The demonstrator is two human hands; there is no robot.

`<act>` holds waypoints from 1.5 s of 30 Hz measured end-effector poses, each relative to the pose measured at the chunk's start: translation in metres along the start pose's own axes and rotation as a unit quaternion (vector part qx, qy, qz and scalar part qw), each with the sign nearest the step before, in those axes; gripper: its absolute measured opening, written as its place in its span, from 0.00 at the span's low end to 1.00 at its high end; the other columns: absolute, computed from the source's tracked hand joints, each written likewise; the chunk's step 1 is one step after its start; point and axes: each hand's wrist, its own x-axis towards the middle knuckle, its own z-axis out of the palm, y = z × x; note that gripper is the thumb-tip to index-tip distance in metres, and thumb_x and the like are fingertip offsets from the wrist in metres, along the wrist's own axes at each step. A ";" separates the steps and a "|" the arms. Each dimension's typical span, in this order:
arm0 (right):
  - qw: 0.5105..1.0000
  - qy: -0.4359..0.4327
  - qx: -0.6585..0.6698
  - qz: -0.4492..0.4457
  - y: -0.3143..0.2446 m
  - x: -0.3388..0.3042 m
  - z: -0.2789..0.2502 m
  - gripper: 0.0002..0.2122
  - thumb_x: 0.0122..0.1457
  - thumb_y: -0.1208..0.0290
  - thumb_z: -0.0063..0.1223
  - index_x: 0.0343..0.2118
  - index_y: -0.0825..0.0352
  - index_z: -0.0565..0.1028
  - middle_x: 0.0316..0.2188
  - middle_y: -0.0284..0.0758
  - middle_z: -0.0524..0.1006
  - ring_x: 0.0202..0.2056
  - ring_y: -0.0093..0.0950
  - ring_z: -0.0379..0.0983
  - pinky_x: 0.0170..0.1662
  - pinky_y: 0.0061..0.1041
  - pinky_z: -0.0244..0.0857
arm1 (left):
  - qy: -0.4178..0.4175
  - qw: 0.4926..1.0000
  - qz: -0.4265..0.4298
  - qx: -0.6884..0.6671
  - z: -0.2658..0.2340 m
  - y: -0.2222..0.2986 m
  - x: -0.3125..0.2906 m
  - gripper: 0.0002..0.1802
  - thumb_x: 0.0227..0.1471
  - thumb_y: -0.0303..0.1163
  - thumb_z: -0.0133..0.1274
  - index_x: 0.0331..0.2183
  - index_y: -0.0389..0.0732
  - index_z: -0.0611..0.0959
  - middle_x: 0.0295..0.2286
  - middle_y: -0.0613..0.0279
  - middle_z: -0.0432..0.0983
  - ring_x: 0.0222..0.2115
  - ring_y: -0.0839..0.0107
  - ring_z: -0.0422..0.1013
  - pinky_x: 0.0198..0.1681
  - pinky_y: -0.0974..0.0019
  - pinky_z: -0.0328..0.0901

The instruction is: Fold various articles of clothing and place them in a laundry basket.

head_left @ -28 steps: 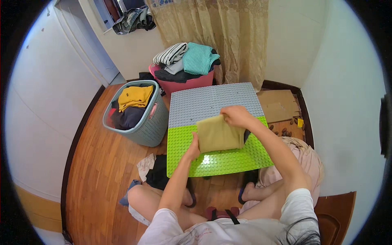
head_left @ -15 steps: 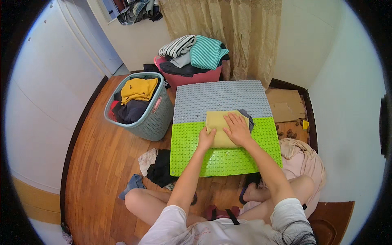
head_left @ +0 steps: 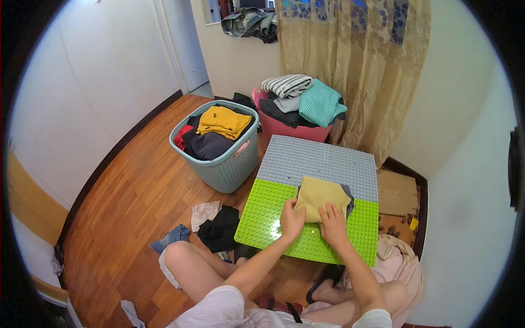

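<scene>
A folded pale yellow garment (head_left: 324, 194) lies on the studded building-plate table top (head_left: 262, 218), across the line between its grey and green halves. Dark grey cloth (head_left: 349, 198) shows at the garment's right edge. My left hand (head_left: 292, 221) grips the near left edge, its thumb toward the cloth; its fingertips are partly hidden. My right hand (head_left: 333, 227) rests near the front edge, its fingers spread on the fabric.
A blue-grey basket (head_left: 221, 169) of clothes stands left of the table. Behind it, a pink tub (head_left: 298, 131) holds folded clothes. Black cloth (head_left: 220, 229) and denim (head_left: 170, 239) lie on the floor at left. Pinkish fabric (head_left: 396, 273) is bunched at right, below some cardboard (head_left: 396, 192).
My right hand has slid back from the middle of the yellow garment to its front edge. My left hand stays at the left side. The view has swung left and up.
</scene>
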 end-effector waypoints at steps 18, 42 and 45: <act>0.950 0.108 0.286 0.058 -0.097 0.053 -0.006 0.12 0.49 0.72 0.51 0.37 0.69 0.71 0.45 0.46 0.68 0.49 0.43 0.60 0.52 0.39 0.53 | 0.158 0.852 -0.063 -0.496 -0.166 0.066 0.097 0.22 0.44 0.19 0.51 0.45 0.32 0.70 0.42 0.54 0.71 0.40 0.61 0.70 0.41 0.60 0.67; 0.991 -0.056 0.124 0.002 -0.147 0.052 0.033 0.20 0.46 0.72 0.50 0.44 0.70 0.67 0.51 0.46 0.61 0.53 0.44 0.55 0.56 0.44 0.46 | 0.048 0.937 -0.116 0.327 -0.368 -0.318 0.135 0.15 0.39 0.36 0.54 0.26 0.33 0.78 0.27 0.43 0.75 0.29 0.54 0.73 0.34 0.53 0.66; 0.992 -0.065 0.102 0.018 -0.137 0.045 0.036 0.20 0.46 0.71 0.50 0.44 0.70 0.67 0.51 0.45 0.61 0.53 0.44 0.55 0.56 0.44 0.46 | -0.095 0.896 -0.237 0.363 -0.286 -0.322 0.066 0.22 0.40 0.36 0.56 0.38 0.36 0.72 0.38 0.43 0.70 0.40 0.50 0.68 0.42 0.55 0.64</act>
